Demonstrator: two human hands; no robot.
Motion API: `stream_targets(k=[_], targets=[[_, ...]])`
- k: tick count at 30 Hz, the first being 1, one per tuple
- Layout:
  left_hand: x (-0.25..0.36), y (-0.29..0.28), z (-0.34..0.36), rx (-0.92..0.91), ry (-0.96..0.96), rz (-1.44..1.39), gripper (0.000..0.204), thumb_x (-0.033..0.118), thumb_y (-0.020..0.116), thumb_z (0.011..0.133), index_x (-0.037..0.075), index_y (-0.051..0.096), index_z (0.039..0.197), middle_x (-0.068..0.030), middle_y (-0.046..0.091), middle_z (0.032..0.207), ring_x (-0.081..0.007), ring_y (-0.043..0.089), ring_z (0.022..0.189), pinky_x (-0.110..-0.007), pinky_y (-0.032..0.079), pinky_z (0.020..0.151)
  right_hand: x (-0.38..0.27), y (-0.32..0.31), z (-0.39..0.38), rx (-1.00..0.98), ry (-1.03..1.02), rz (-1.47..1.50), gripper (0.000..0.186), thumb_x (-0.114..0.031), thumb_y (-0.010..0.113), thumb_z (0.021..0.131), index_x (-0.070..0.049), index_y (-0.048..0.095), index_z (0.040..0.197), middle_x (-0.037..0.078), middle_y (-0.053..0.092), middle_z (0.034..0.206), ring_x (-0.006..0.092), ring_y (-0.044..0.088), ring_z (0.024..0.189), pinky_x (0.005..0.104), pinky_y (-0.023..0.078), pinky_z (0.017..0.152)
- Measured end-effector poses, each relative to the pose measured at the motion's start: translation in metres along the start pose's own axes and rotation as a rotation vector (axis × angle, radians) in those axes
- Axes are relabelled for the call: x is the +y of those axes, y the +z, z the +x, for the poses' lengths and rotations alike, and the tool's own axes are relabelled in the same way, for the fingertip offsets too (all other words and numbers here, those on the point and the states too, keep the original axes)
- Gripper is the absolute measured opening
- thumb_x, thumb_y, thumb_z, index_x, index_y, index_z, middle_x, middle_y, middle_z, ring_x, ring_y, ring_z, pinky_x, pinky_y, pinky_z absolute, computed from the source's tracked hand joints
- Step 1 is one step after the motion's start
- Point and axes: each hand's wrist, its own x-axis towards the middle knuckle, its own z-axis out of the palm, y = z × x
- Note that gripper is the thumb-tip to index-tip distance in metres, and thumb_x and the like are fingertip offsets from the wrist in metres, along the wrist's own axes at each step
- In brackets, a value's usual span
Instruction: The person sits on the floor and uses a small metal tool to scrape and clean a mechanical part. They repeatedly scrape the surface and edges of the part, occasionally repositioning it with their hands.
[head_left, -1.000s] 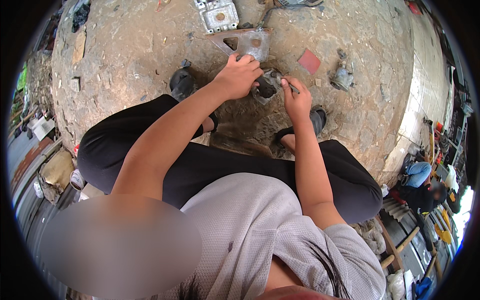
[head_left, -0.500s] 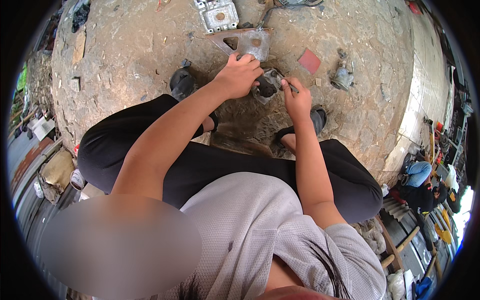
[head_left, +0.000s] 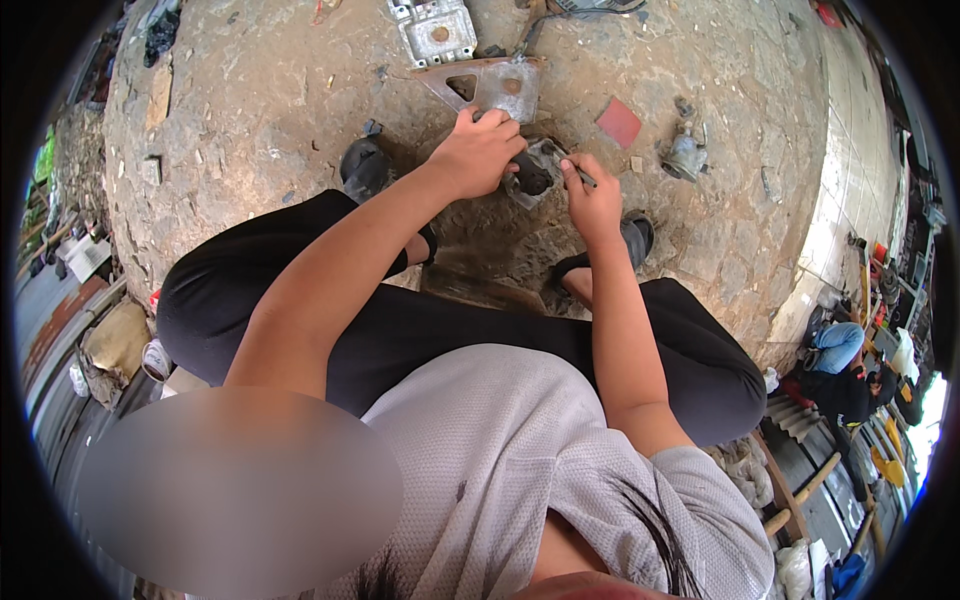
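Between my feet sits a greyish metal machine part [head_left: 548,155] with a dark, rounded piece [head_left: 533,178] on its near side. My left hand [head_left: 482,152] is closed on the left side of this part, and its fingers hide much of it. From the right, my right hand [head_left: 594,195] pinches a thin, dark rod-like tool [head_left: 588,180] beside the part's right edge. Whether the tool's tip touches the metal, I cannot tell. Just beyond my left hand lies a flat metal plate [head_left: 515,90] with a triangular hole.
A pale metal housing [head_left: 438,32] lies past the plate. To the right are a red square piece [head_left: 619,122] and a small metal part [head_left: 684,155] on the rough ground [head_left: 270,110]. My sandalled feet flank the work. Another person [head_left: 845,375] sits far right.
The metal part and the tool have shifted very slightly. Both hands keep their grip in nearly the same place.
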Motion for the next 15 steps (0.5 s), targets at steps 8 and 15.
stream_targets(k=[8,15], targets=[[-0.0004,0.0027,-0.0021,0.029,0.0,0.001,0.033,0.031,0.074,0.095,0.016,0.068,0.124,-0.0023,0.06,0.124,-0.0243,0.05,0.133,-0.057,0.037,0.113,-0.0023,-0.0045,-0.0023,-0.107,0.112,-0.137,0.01,-0.021,0.071,0.1,-0.011,0.073,0.102,0.016,0.076,0.098,0.0416,0.071,0.093,0.047,0.055,0.078],[-0.0003,0.003,-0.0019,0.028,0.005,0.003,0.033,0.031,0.075,0.095,0.016,0.068,0.123,-0.0022,0.06,0.123,-0.0244,0.05,0.133,-0.057,0.038,0.113,-0.0052,-0.0021,-0.0011,0.011,0.022,-0.01,0.012,-0.022,0.07,0.1,-0.01,0.072,0.102,0.017,0.075,0.096,0.0423,0.071,0.091,0.0476,0.056,0.077]])
